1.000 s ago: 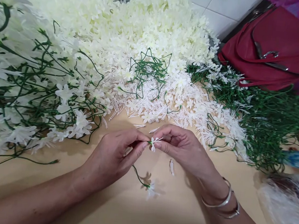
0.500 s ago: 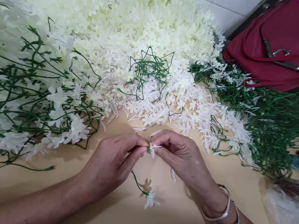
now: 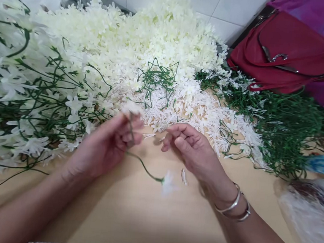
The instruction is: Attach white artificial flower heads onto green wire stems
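Observation:
A green artificial flower stem (image 3: 144,167) hangs from my left hand (image 3: 106,145), whose fingers close loosely on it. One end carries a white flower (image 3: 169,183) above the table, blurred by motion. Another white bloom (image 3: 132,107) shows blurred at the top of my left fingers. My right hand (image 3: 192,147), with two silver bangles at the wrist, is held apart from it, fingers half curled and spread, nothing in them. A small bundle of white stamens (image 3: 184,176) lies on the table below my right hand.
Loose white petals (image 3: 165,30) are heaped at the back, with a tangle of green stems (image 3: 157,79) on top. Finished-looking flower sprays (image 3: 46,102) pile up at left. At right are bare green stems (image 3: 287,126), a red bag (image 3: 289,49) and a clear plastic bag (image 3: 310,212).
My hands have drawn apart, the left one moving left and up with the stem. My right fingers have let go of the flower. The view has shifted slightly.

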Tool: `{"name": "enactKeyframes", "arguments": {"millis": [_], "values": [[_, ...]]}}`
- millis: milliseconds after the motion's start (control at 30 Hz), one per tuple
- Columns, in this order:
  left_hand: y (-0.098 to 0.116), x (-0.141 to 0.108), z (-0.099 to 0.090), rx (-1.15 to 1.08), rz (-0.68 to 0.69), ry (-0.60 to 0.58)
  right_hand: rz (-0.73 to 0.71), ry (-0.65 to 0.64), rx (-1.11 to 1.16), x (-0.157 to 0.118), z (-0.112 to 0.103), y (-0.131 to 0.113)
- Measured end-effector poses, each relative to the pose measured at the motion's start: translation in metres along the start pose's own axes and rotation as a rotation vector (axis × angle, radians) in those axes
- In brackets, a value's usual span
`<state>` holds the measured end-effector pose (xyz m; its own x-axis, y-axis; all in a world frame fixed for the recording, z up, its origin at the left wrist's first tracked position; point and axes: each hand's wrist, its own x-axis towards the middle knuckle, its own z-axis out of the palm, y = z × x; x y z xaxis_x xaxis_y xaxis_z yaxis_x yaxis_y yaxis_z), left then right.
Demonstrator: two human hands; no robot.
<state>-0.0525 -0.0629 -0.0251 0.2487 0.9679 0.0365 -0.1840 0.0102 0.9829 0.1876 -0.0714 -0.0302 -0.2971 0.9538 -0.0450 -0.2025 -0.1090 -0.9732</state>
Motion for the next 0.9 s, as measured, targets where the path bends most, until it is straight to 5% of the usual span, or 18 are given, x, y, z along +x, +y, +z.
{"name": "enactKeyframes", "arguments": {"millis": [67, 233, 467, 567, 733, 900], "values": [[0.005, 0.0, -0.01, -0.088, -0.083, 0.041, -0.025, 0.018, -0.003, 0.0, -0.004, 0.001], [0.008, -0.006, -0.011, -0.11, -0.206, -0.111, -0.001, 0.033, -0.053, 0.0, -0.004, 0.0], [0.005, -0.007, 0.001, -0.237, -0.142, -0.181, 0.04, 0.042, -0.14, -0.003, 0.006, -0.006], [0.003, -0.012, 0.009, 0.04, -0.005, -0.202, 0.012, 0.034, -0.189, -0.006, 0.007, -0.003], [-0.01, -0.016, 0.018, 0.682, 0.372, -0.036, -0.141, 0.095, -0.488, -0.008, 0.003, 0.006], [-0.022, -0.012, 0.02, 0.917, 0.432, -0.013, -0.335, 0.205, -0.759, -0.001, 0.002, 0.009]]}}
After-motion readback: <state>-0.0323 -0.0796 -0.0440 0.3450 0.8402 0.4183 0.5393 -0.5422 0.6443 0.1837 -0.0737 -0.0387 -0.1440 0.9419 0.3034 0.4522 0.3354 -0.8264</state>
